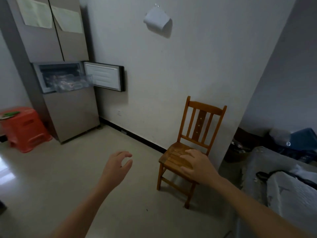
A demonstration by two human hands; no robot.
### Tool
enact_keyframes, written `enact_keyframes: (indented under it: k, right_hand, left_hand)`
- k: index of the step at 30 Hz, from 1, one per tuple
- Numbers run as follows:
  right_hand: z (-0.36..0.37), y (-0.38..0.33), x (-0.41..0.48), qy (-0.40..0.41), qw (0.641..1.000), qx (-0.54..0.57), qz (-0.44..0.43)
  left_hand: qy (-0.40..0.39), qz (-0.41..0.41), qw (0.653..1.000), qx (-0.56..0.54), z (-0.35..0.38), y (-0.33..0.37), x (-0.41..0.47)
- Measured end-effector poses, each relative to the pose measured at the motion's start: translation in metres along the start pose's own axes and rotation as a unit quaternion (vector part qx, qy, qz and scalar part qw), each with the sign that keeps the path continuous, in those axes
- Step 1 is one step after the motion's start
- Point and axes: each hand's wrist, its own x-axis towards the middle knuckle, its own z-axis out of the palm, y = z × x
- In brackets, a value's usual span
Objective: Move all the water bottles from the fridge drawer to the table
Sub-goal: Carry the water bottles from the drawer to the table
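Right, a dim room with a pale tiled floor (56,182), glossy at the left edge, and a plain white wall (197,69) with a dark skirting strip along its foot. A curled sheet of paper (157,18) hangs high on that wall. Against it stands a wooden chair (199,122) with a slatted back. Far left, an orange plastic stool (25,129) carries something green (10,114) on top.

Over to the tall beige fridge (73,117) in the corner: two pale sheets (36,14) are stuck on its upper doors, and the small middle compartment door (103,78) is swung wide open to the right. A clear fridge drawer (72,89) sticks out of that compartment, and inside it lie the water bottles (66,80), clear shapes with reddish labels, well apart from both hands. Their number cannot be told through the blur.

Both bare arms reach forward. The left hand (118,167) hangs over the floor, fingers loosely curled, thumb apart from them, holding nothing. The right hand (197,167) is palm down with fingers spread, in front of the chair seat; whether it touches the wood cannot be told.

At the right edge, furniture under grey covers (283,189) is cut off by the frame, with a blue bag (301,140) behind it in shadow.
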Motion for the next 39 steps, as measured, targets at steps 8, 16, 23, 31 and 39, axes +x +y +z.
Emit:
enact_keyframes:
  k: [8, 16, 23, 31, 39]
  right_hand:
    - [0.054, 0.062, 0.055, -0.023, 0.994, 0.109, -0.008]
    - [0.105, 0.088, 0.159, -0.052, 0.99, 0.121, -0.055]
    - [0.123, 0.117, 0.264, -0.017, 0.987, 0.097, -0.126]
    - [0.16, 0.153, 0.348, 0.01, 0.981, 0.13, -0.141]
    - [0.182, 0.191, 0.457, 0.033, 0.964, 0.129, -0.23]
  left_hand:
    - [0.027, -0.07, 0.996, 0.048, 0.017, -0.009, 0.028]
    - [0.091, -0.119, 0.987, 0.057, 0.016, -0.047, 0.097]
    - [0.133, -0.116, 0.984, 0.036, 0.032, -0.058, 0.184]
    - [0.139, -0.115, 0.981, 0.067, 0.06, -0.068, 0.267]
    - [0.197, -0.134, 0.967, 0.088, 0.081, -0.07, 0.353]
